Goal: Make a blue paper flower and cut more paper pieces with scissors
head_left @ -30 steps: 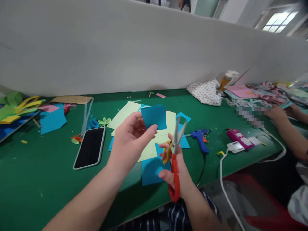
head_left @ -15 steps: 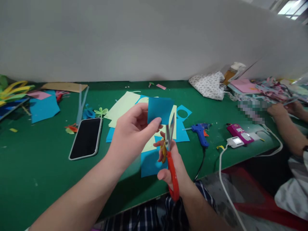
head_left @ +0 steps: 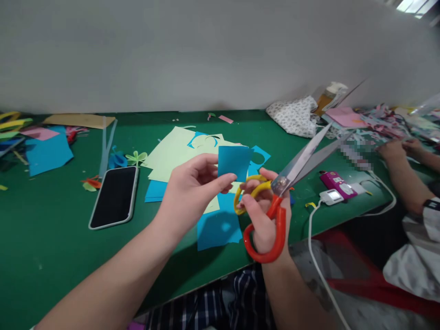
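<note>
My left hand [head_left: 195,188] pinches a small blue paper square [head_left: 234,161] between thumb and fingers, holding it upright over the table. Just right of it, my right hand [head_left: 266,215] has its fingers through the handles of a pair of scissors [head_left: 282,183], one handle red and the other yellow. The blades are slightly parted and point up and away to the right, apart from the paper. Beneath my hands lie pale yellow-green sheets [head_left: 172,151], larger blue sheets [head_left: 218,229] and a blue offcut with a round hole [head_left: 264,153].
A phone [head_left: 113,197] lies left, near paper flowers [head_left: 136,158]. Rightward are a magenta device [head_left: 338,184], a white cable [head_left: 311,238] and a patterned cloth bag [head_left: 294,117]. A co-worker's hands [head_left: 395,151] are at the far right, by paper strips. A grey wall stands behind.
The scissors have swung away from the blue square, their blades turning from upright to the right. My left hand still holds the square. The view has shifted slightly.
</note>
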`<state>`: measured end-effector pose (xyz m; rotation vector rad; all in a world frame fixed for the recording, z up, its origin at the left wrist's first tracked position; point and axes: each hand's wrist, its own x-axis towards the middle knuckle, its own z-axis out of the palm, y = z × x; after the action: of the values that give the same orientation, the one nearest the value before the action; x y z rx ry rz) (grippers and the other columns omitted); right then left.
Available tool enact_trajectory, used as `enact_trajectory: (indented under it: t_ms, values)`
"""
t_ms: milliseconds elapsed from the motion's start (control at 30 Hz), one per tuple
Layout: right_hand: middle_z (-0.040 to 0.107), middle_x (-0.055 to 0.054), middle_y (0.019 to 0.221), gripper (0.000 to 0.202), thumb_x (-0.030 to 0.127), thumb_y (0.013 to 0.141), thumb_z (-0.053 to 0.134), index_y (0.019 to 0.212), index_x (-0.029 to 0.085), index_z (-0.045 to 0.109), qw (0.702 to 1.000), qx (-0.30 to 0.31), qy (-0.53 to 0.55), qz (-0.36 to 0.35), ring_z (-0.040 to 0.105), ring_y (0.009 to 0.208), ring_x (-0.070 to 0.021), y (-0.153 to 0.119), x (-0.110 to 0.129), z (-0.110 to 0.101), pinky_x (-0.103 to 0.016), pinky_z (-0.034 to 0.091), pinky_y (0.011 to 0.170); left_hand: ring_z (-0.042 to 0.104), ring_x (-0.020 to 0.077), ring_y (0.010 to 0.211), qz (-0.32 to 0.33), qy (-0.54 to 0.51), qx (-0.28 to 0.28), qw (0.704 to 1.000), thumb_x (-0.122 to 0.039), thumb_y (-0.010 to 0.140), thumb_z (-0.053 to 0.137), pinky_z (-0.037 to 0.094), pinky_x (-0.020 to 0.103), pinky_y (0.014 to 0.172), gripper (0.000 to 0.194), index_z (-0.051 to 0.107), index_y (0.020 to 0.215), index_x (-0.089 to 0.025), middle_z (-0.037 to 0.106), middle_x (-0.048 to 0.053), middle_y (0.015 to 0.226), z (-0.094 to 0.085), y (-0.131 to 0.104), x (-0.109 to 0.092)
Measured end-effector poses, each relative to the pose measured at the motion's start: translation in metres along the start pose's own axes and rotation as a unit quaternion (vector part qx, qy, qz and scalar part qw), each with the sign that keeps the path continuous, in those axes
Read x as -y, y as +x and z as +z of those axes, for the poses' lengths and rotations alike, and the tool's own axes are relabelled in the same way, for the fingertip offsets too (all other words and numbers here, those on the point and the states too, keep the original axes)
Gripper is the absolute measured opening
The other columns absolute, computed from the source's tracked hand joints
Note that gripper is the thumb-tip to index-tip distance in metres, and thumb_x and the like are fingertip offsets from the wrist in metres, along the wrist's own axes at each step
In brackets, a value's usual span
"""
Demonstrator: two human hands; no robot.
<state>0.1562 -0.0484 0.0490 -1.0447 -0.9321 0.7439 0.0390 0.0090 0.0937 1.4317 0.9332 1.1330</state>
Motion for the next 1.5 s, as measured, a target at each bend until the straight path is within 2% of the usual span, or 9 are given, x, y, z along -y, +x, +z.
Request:
enact_trajectory:
  t_ms: [100,233,467,767,900,1067,1367,1433,1500]
  values:
    - [0.057,0.003,0.083,0.039,0.018,0.073,0.064,0.107,0.032,0.050,1.000,-0.018,-0.023,-0.001,0.059,0.068,-0.0116,0.010,0.011,0.003,-0.027,0.051,0.059,0.061,0.0112,0.058,-0.020,0.001,0.005,1.000,-0.021,0.069,0.071,0.053,0.021,0.055,0.018,0.063,0.084,-0.015,0.062,-0.001,0.065,0.004,-0.001,0.002]
    - [0.054,0.005,0.077,0.038,0.018,0.072,0.066,0.105,0.032,0.051,0.999,-0.026,-0.028,0.011,0.054,0.052,-0.0073,0.015,0.013,0.003,-0.024,0.050,0.049,0.063,0.0125,0.060,-0.033,-0.003,0.026,0.999,-0.023,0.067,0.072,0.054,0.022,0.057,0.020,0.064,0.084,-0.016,0.064,-0.001,0.067,0.004,-0.001,0.004]
    - [0.053,0.005,0.076,0.037,0.016,0.074,0.063,0.105,0.033,0.051,0.999,-0.016,-0.038,0.023,0.057,0.054,-0.0083,0.018,0.008,-0.005,-0.024,0.053,0.051,0.065,0.0122,0.060,-0.070,0.017,0.047,0.996,-0.029,0.072,0.069,0.054,0.019,0.057,0.013,0.068,0.072,-0.016,0.068,0.000,0.063,-0.004,0.005,0.005]
    - [0.052,0.006,0.074,0.037,0.018,0.073,0.065,0.104,0.031,0.050,0.998,0.010,-0.037,0.045,0.058,0.055,-0.0085,0.017,0.008,-0.003,-0.023,0.052,0.049,0.061,0.0128,0.063,-0.078,-0.005,0.008,0.997,-0.034,0.066,0.072,0.054,0.024,0.059,0.020,0.069,0.074,-0.017,0.066,0.000,0.069,-0.001,0.008,0.010]
    - [0.053,0.007,0.074,0.037,0.016,0.072,0.065,0.102,0.031,0.049,0.998,0.018,-0.036,0.053,0.057,0.053,-0.0074,0.016,0.008,-0.001,-0.021,0.051,0.047,0.057,0.0115,0.059,-0.084,-0.020,-0.023,0.996,-0.034,0.065,0.073,0.052,0.023,0.056,0.019,0.067,0.069,-0.016,0.063,0.000,0.065,0.001,0.009,0.014]
    - [0.052,0.007,0.074,0.036,0.016,0.072,0.065,0.101,0.030,0.049,0.997,0.023,-0.039,0.057,0.057,0.053,-0.0069,0.015,0.007,0.000,-0.021,0.051,0.049,0.056,0.0113,0.061,-0.060,-0.015,-0.037,0.997,-0.035,0.067,0.071,0.049,0.022,0.056,0.018,0.068,0.071,-0.017,0.063,0.000,0.065,-0.001,0.009,0.015]
    - [0.052,0.007,0.073,0.035,0.019,0.072,0.064,0.101,0.028,0.047,0.995,0.034,-0.036,0.085,0.056,0.056,-0.0069,0.013,0.008,0.007,-0.022,0.052,0.053,0.055,0.0110,0.059,0.003,0.006,-0.117,0.993,-0.035,0.069,0.070,0.047,0.023,0.055,0.019,0.067,0.070,-0.016,0.064,0.001,0.063,0.002,0.007,0.020]
    - [0.051,0.007,0.072,0.035,0.018,0.072,0.064,0.101,0.027,0.047,0.995,0.029,-0.037,0.088,0.056,0.056,-0.0073,0.014,0.008,0.006,-0.023,0.053,0.054,0.056,0.0113,0.060,0.001,0.016,-0.111,0.994,-0.035,0.069,0.069,0.047,0.023,0.056,0.019,0.068,0.073,-0.016,0.064,0.001,0.066,0.001,0.007,0.020]
    - [0.051,0.008,0.071,0.034,0.018,0.071,0.065,0.100,0.027,0.047,0.996,0.023,-0.036,0.083,0.056,0.055,-0.0072,0.015,0.008,0.004,-0.022,0.052,0.052,0.057,0.0118,0.061,-0.020,0.024,-0.068,0.997,-0.035,0.068,0.071,0.049,0.023,0.057,0.020,0.067,0.075,-0.017,0.064,0.000,0.065,-0.001,0.009,0.018]
